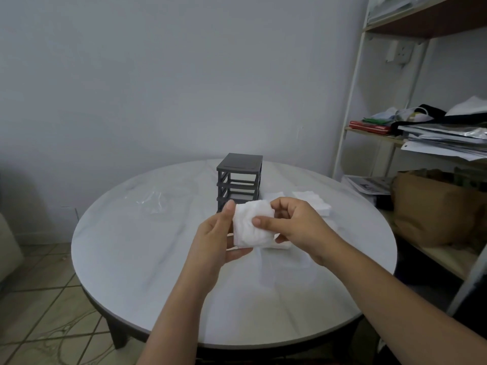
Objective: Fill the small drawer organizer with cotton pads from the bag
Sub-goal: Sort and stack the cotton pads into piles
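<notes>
Evidently unfinished. On the bench [158, 272], the drawer organizer [241, 164] at twelve o'clock shows bare slots; the bag [151, 200] lies at ten o'clock; loose cotton pads [311, 200] at two. Fingers of left hand [210, 241] and right hand [297, 225] clamp one pad stack [250, 229], centre.

Round white table [158, 285]: centre frame. White shelf unit [350, 114]: right edge, carrying stacked papers [448, 143] and brown paper bag [434, 206]. Wall socket [400, 52]: upper right. Tiled floor [39, 312]: lower left.
</notes>
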